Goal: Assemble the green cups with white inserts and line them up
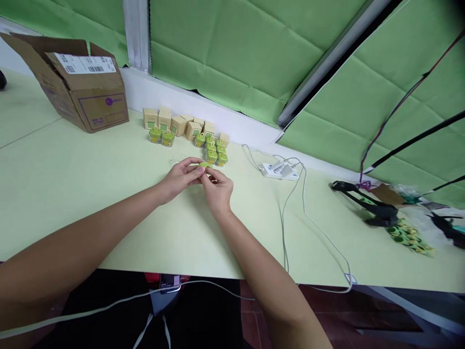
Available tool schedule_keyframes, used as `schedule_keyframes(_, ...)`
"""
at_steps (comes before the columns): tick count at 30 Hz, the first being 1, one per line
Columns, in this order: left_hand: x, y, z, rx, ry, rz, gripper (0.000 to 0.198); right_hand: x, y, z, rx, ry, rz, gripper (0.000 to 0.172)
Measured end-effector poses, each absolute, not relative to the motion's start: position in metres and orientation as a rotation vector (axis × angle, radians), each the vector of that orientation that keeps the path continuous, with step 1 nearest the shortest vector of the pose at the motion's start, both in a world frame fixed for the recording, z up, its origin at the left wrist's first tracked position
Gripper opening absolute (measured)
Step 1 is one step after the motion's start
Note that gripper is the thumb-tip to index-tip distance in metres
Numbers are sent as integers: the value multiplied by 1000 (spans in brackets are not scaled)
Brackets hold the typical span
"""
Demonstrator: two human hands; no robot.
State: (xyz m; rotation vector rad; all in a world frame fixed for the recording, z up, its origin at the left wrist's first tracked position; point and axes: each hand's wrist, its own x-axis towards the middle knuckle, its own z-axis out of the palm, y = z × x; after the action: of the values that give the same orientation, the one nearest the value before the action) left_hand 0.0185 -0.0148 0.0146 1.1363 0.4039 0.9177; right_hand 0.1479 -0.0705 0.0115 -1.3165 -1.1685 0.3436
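My left hand (pixel 181 178) and my right hand (pixel 219 189) meet over the middle of the table, fingertips closed on a small green lid (pixel 205 165). Fingers cover much of the lid. Just behind my left hand lies a clear, thin-edged object (pixel 177 158), too faint to name. Beyond my hands stand several small clear jars with green lids; a group of jars (pixel 211 154) is closest, and a pair of jars (pixel 162 137) stands farther left. Behind them is a row of small brown boxes (pixel 178 125) with green labels.
An open cardboard carton (pixel 101 104) stands at the back left. Right of my hands, a white power strip (pixel 279 171) trails cables across the table (pixel 254 232). Farther right are a black stand-like object (pixel 378 211) and a pile of green pieces (pixel 409 237). A phone (pixel 170 282) is below the table edge.
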Motion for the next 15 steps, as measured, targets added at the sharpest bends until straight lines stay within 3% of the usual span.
schedule_keyframes(15,18,-11,18,1033,438,962,46,159,-68,15,-1250,-1303,491,27)
